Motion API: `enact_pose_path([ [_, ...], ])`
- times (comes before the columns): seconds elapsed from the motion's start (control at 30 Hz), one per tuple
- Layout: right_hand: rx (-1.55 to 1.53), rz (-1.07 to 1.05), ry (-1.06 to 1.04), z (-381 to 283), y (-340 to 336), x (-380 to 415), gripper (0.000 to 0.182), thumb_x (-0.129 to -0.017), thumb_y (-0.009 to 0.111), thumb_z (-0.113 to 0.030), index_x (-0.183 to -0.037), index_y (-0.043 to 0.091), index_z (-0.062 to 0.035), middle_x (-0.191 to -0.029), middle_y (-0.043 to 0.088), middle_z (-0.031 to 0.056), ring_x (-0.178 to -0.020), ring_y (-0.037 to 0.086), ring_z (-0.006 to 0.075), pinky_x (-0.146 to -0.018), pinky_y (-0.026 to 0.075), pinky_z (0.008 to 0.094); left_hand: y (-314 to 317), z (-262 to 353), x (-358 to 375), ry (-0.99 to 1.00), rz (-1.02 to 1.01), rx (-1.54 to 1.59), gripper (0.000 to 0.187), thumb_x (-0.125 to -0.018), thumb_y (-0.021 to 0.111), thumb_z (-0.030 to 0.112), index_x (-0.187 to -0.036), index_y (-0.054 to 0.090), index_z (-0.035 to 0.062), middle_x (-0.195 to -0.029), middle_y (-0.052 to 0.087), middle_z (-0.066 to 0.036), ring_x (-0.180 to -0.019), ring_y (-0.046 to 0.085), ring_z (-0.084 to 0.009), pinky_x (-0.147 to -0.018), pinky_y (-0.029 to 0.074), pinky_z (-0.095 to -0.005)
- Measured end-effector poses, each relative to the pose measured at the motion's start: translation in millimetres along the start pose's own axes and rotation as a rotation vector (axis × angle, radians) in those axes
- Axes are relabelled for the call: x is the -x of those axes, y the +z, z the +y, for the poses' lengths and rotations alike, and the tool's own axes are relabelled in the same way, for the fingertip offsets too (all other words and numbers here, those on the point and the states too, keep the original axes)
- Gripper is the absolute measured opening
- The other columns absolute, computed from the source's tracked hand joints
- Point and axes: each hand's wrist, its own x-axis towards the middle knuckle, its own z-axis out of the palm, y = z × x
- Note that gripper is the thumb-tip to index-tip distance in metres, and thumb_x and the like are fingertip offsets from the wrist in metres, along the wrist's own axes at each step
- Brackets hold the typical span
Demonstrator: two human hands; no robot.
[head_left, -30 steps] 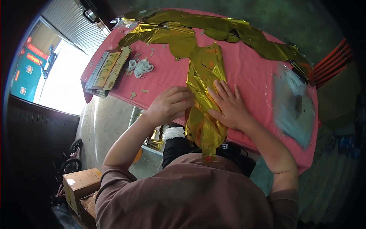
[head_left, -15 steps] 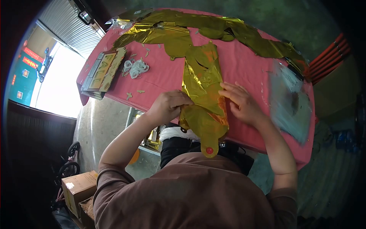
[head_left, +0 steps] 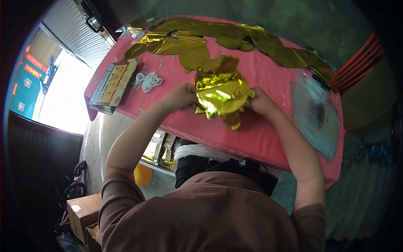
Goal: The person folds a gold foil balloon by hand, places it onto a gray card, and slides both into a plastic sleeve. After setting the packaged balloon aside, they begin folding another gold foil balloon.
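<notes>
While the left hand (head_left: 184,97) and the right hand (head_left: 261,101) grasp its opposite side edges, the gold foil piece (head_left: 223,94) is located over the middle of the worktop (head_left: 268,138), in front of the torso. The foil is creased and bunched, with a bright reflective face and projecting tabs at its far and near ends. Fingers of both hands are curled at the edges; the left fingertips are partly hidden. Whether the underside contacts the pink covering cannot be determined.

Beyond the held piece, flat gold foil sheets (head_left: 277,50) overlap in an arc along the far edge of the worktop. To the left of the held piece, a tangle of white loops (head_left: 149,81) lies near a stack of printed packets (head_left: 112,87). Small pale scraps (head_left: 141,111) are scattered near these items. At the right side, a transparent plastic bag (head_left: 315,119) lies flat, near a dark object (head_left: 320,79). Below the near edge, at left, an open container (head_left: 161,152) holds packets, with an orange round object (head_left: 143,174) beside it. A cardboard box (head_left: 84,208) is positioned at lower left.
</notes>
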Motion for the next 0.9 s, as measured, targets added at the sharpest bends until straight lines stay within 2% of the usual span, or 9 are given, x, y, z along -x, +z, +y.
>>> enact_pose_path([
  [0.1,-0.045,0.116,0.241,13.9,-9.8,-28.4,0.018,-0.079,0.058,-0.009,-0.091,0.064,0.0023,-0.085,0.066,0.0071,-0.074,0.062,0.0140,-0.065,0.050,0.0280,-23.1,-15.3,-36.2,-0.119,-0.190,0.260,0.010,-0.081,0.064,0.007,-0.089,0.065,0.0041,-0.078,0.066,-0.006,-0.063,0.063,-0.0125,-0.059,0.054,-0.0264],
  [0.17,-0.051,0.121,0.315,17.9,-11.1,-33.2,0.020,-0.077,0.056,-0.009,-0.091,0.064,0.0021,-0.082,0.067,0.0100,-0.065,0.064,0.0181,-0.049,0.051,0.0306,-22.9,-14.0,-42.5,-0.178,-0.182,0.292,0.010,-0.081,0.064,0.008,-0.089,0.064,0.0038,-0.076,0.065,-0.005,-0.062,0.063,-0.0124,-0.058,0.054,-0.0268],
  [0.27,-0.021,-0.003,0.487,-5.4,-10.8,-34.1,0.018,-0.077,0.056,-0.011,-0.089,0.064,0.0006,-0.073,0.066,0.0103,-0.056,0.064,0.0201,-0.041,0.049,0.0313,-22.4,-13.3,-43.8,-0.237,-0.163,0.307,0.012,-0.080,0.066,0.010,-0.090,0.062,0.0036,-0.075,0.064,-0.005,-0.060,0.061,-0.0119,-0.056,0.054,-0.0268],
  [0.43,0.081,-0.031,0.571,-19.3,-9.3,-37.1,0.017,-0.077,0.058,-0.013,-0.087,0.063,-0.0008,-0.070,0.066,0.0106,-0.051,0.064,0.0203,-0.043,0.049,0.0303,-15.2,-14.4,-31.3,-0.143,-0.081,0.264,0.018,-0.080,0.068,0.014,-0.091,0.060,0.0032,-0.075,0.063,-0.004,-0.057,0.059,-0.0117,-0.052,0.051,-0.0256],
  [0.63,0.076,-0.094,0.563,-13.6,-13.0,-39.5,0.021,-0.076,0.060,-0.015,-0.090,0.062,0.0007,-0.073,0.067,0.0108,-0.053,0.064,0.0199,-0.043,0.050,0.0307,5.2,-20.9,10.4,0.295,0.336,-0.062,0.021,-0.081,0.065,0.015,-0.089,0.059,-0.0039,-0.073,0.061,-0.009,-0.056,0.058,-0.0169,-0.052,0.048,-0.0284],
  [0.7,0.078,-0.117,0.563,-12.7,-13.4,-40.4,0.022,-0.077,0.060,-0.015,-0.091,0.061,0.0011,-0.073,0.067,0.0108,-0.053,0.064,0.0197,-0.043,0.050,0.0304,13.4,-19.2,26.3,0.573,0.447,-0.589,0.018,-0.081,0.062,0.011,-0.096,0.060,-0.0008,-0.089,0.061,-0.010,-0.077,0.062,-0.0221,-0.069,0.050,-0.0309],
  [0.73,0.084,-0.120,0.573,-12.8,-13.7,-41.0,0.021,-0.077,0.060,-0.015,-0.091,0.061,0.0009,-0.073,0.067,0.0109,-0.053,0.064,0.0195,-0.043,0.049,0.0298,16.7,-20.9,27.9,0.572,0.449,-0.589,0.018,-0.081,0.062,0.011,-0.096,0.060,-0.0008,-0.089,0.061,-0.010,-0.077,0.062,-0.0221,-0.069,0.050,-0.0309],
  [0.8,0.093,-0.127,0.585,-14.4,-12.7,-41.1,0.021,-0.077,0.059,-0.014,-0.092,0.061,0.0008,-0.074,0.067,0.0109,-0.053,0.064,0.0193,-0.042,0.049,0.0292,25.9,-24.7,27.6,0.941,0.375,-0.771,0.017,-0.077,0.062,0.010,-0.092,0.062,0.0028,-0.093,0.060,-0.012,-0.092,0.056,-0.0293,-0.082,0.045,-0.0396],
  [0.9,0.117,-0.110,0.579,-16.0,-11.9,-40.7,0.020,-0.077,0.059,-0.013,-0.091,0.061,0.0010,-0.073,0.067,0.0109,-0.053,0.064,0.0191,-0.041,0.049,0.0286,33.9,-23.8,32.3,0.938,0.460,-0.941,0.019,-0.080,0.061,0.018,-0.093,0.063,0.0051,-0.096,0.060,-0.008,-0.098,0.053,-0.0254,-0.087,0.042,-0.0383],
])
